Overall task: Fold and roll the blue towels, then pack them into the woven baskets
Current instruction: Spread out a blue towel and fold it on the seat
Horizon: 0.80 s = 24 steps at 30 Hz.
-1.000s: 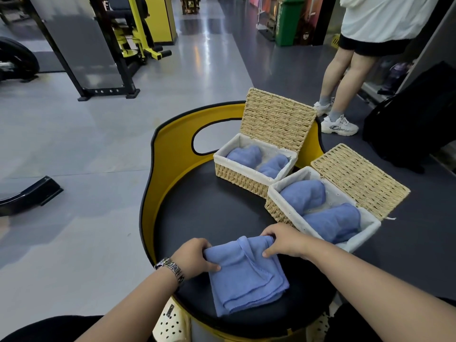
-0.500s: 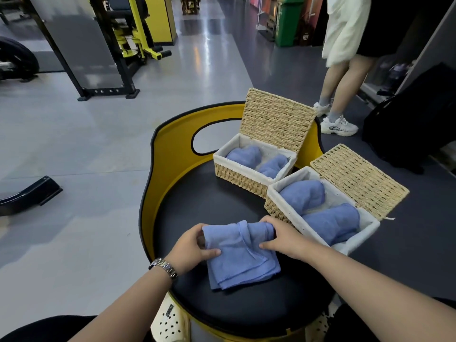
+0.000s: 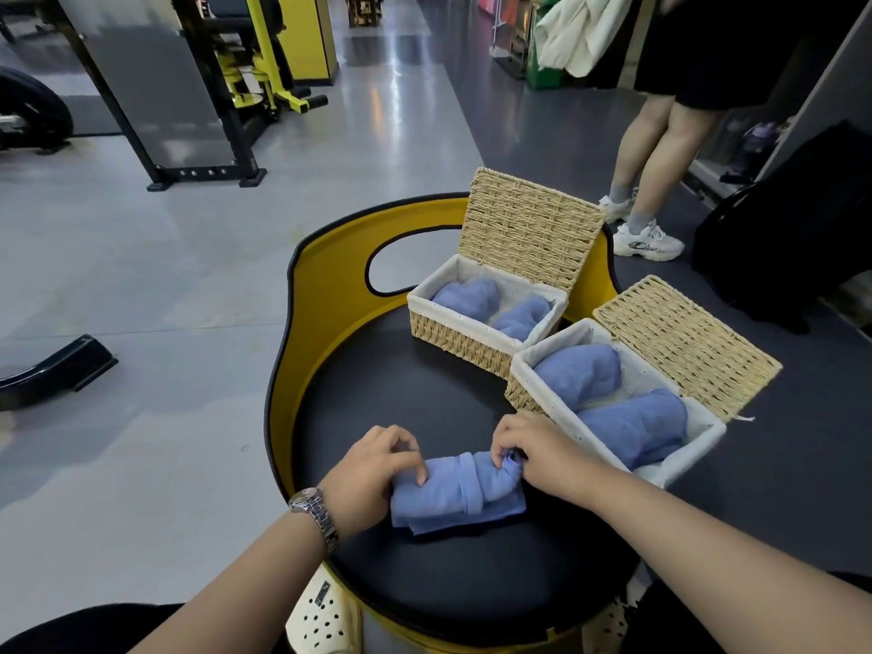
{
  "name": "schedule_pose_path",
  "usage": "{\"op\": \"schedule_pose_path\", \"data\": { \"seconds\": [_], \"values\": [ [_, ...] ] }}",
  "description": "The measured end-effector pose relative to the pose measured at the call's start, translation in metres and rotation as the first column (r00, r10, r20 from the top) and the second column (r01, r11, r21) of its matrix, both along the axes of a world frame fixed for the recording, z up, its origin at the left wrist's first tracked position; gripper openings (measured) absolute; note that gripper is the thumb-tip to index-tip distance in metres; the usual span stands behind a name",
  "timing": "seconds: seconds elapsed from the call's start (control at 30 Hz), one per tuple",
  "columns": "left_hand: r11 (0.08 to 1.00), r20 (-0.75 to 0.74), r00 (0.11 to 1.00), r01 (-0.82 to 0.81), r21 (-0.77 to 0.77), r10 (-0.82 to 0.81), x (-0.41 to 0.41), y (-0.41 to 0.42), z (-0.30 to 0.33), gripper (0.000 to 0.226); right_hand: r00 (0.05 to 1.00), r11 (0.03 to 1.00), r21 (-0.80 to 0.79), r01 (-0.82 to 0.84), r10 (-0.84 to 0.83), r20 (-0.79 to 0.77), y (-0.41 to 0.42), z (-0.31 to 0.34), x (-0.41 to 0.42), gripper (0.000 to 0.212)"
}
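Head view: baskets (image 3: 486,318) (lids up) beside towel (image 3: 460,493)

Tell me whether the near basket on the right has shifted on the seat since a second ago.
No. The near basket sits in the same spot on the black seat, its corner beside the far basket just as before.

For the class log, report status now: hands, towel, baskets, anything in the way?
Left hand and right hand both gripping the blue towel, partly rolled on the black seat. Near basket and far basket open, two rolls each. Nothing blocking.
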<state>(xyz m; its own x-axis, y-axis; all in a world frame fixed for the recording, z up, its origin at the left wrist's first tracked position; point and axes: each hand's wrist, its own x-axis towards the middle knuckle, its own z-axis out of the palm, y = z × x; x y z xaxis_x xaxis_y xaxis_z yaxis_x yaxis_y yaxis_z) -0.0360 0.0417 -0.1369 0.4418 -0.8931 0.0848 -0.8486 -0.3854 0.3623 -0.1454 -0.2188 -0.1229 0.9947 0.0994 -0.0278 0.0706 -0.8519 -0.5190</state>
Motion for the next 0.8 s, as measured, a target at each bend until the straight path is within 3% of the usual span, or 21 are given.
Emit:
{"op": "schedule_pose_path", "data": {
  "seconds": [0.1,0.2,0.3,0.4,0.5,0.57,0.67,0.8],
  "values": [
    [0.993,0.012,0.998,0.066,0.101,-0.067,0.0,0.002,0.009,0.044,0.997,0.982,-0.173,-0.082,0.082,-0.006,-0.001,0.003,-0.002,0.027],
    [0.977,-0.093,0.995,-0.02,0.214,0.041,-0.004,0.001,0.019,0.038,0.997,0.985,-0.164,-0.057,0.046,-0.066,0.001,0.008,0.0,0.025],
    [0.955,-0.074,0.994,-0.059,0.292,0.084,-0.009,-0.001,0.019,0.038,0.996,0.989,-0.144,-0.025,0.013,-0.086,0.01,0.017,-0.001,0.016],
    [0.946,-0.056,0.989,-0.115,0.304,0.138,-0.016,-0.005,0.02,0.04,0.986,0.986,-0.163,-0.04,0.012,-0.166,0.017,0.02,-0.005,0.047],
    [0.92,-0.075,0.973,-0.181,0.348,0.22,-0.021,-0.007,0.017,0.064,0.971,0.979,-0.19,-0.079,0.033,-0.236,0.023,0.013,-0.005,0.079],
    [0.894,-0.022,0.979,-0.178,0.41,0.205,-0.023,-0.008,0.015,0.07,0.955,0.975,-0.204,-0.091,0.028,-0.294,0.026,0.01,-0.004,0.072],
    [0.874,0.069,0.988,-0.157,0.459,0.141,-0.024,-0.01,0.017,0.062,0.946,0.956,-0.256,-0.144,0.057,-0.319,0.029,0.012,-0.002,0.044],
    [0.858,0.065,0.991,-0.136,0.496,0.12,-0.026,-0.01,0.019,0.058,0.933,0.942,-0.285,-0.178,0.069,-0.352,0.031,0.016,0.0,0.039]
  ]
}}
